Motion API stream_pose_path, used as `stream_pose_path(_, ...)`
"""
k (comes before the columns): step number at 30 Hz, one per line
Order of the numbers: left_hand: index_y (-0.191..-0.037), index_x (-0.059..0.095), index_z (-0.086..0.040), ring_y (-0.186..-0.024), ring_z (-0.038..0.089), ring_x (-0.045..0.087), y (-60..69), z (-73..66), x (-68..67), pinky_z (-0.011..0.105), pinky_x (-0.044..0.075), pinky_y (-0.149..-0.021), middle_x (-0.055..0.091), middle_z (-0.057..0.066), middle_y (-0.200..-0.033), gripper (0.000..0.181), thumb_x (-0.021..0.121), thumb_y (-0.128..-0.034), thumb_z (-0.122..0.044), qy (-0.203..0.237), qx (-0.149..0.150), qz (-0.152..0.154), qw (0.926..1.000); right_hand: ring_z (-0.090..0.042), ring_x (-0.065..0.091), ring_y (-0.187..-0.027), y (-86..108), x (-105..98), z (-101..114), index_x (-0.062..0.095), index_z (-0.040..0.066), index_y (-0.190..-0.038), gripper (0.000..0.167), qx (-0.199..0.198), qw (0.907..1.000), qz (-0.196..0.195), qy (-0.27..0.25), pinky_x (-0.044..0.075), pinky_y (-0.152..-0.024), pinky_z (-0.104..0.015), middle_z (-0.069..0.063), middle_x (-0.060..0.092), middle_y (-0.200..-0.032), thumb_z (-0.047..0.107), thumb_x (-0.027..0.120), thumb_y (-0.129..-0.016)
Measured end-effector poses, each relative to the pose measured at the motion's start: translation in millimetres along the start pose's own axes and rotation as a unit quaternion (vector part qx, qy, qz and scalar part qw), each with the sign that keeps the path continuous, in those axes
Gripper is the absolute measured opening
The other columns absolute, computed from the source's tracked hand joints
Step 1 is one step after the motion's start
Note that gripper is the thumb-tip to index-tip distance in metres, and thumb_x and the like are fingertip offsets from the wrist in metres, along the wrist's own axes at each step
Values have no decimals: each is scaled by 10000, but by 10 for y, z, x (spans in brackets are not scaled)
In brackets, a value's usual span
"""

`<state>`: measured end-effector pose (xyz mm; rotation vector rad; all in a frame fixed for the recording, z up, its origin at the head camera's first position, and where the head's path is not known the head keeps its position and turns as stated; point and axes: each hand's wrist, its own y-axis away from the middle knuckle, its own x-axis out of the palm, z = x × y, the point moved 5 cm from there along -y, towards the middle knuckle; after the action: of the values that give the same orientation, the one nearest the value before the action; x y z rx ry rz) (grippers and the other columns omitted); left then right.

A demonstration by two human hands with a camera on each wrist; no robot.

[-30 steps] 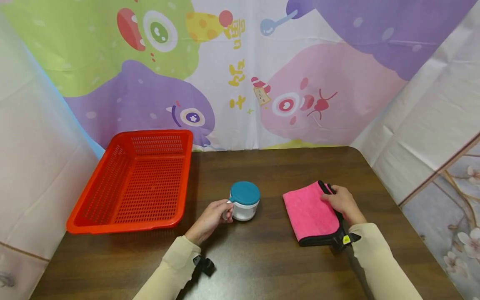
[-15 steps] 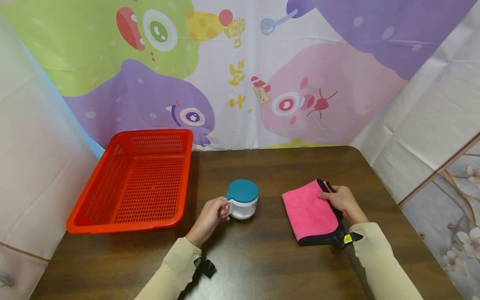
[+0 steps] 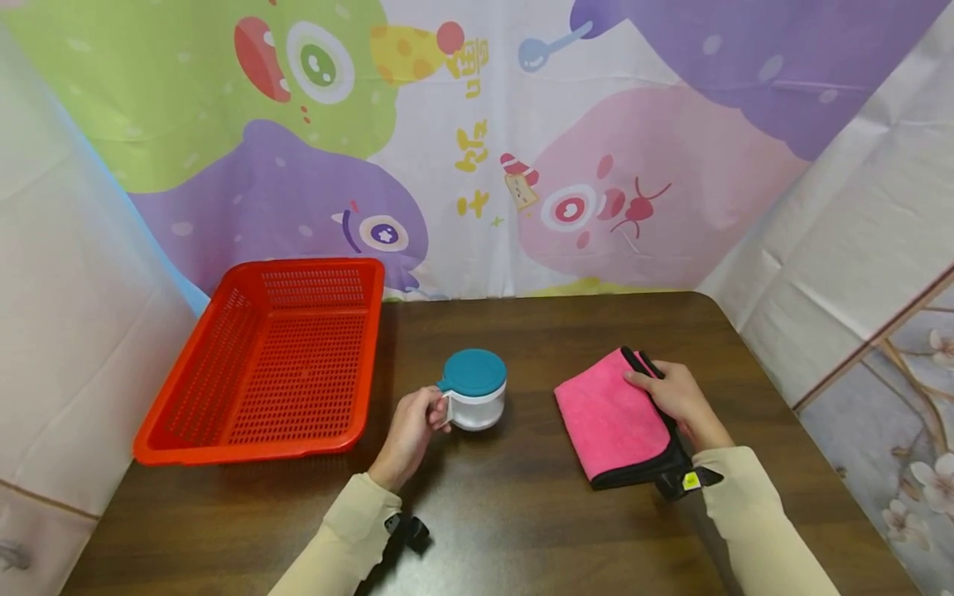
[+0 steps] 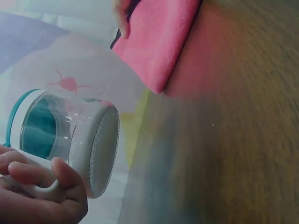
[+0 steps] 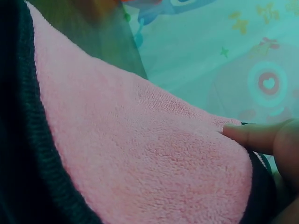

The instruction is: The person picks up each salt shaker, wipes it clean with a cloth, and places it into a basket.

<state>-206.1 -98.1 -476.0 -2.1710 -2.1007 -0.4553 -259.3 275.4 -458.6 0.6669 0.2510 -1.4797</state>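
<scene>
My left hand (image 3: 410, 426) grips the white handle of a clear jar (image 3: 477, 406) with a teal lid (image 3: 474, 372). In the left wrist view the jar (image 4: 79, 140) is tipped on screen, its round base in sight and raised off the table, with fingers (image 4: 65, 179) curled round the handle. On the right, my right hand (image 3: 678, 401) pinches the far right edge of a folded pink cloth (image 3: 614, 418) with black trim. The right wrist view shows the thumb (image 5: 252, 137) lying on top of the cloth (image 5: 140, 130); the other fingers are mostly hidden beneath.
A red perforated plastic basket (image 3: 298, 381) stands at the left of the brown wooden table (image 3: 507, 530), with nothing seen inside. Behind the table's back edge hangs a printed cartoon curtain (image 3: 477, 165). White sheets (image 3: 820, 265) enclose both sides.
My left hand and the jar have moved slightly left and up in the head view. The right hand has drawn the cloth a little up and left, lifting its held edge.
</scene>
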Motion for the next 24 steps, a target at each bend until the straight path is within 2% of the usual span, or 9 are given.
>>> stream_pose_path(11, -684, 404, -75, -619, 163, 368, 45, -109, 20, 294, 423, -647, 345, -9, -607, 269, 356, -945, -124, 139, 147, 60, 9998, -112, 540, -684, 79, -1, 140, 612, -22, -1141, 465, -137, 9995, -290, -17, 475, -609, -289, 23, 578, -761, 375, 649, -903)
stream_pose_path(24, -678, 393, -75, -615, 169, 364, 71, -211, 36, 295, 425, -649, 341, 1, -613, 277, 352, -947, -127, 171, 295, -15, 9994, -102, 517, -673, 175, -17, 315, 635, -20, -1121, 453, -463, 9979, -442, -48, 459, -601, -282, 40, 563, -736, 367, 673, -888)
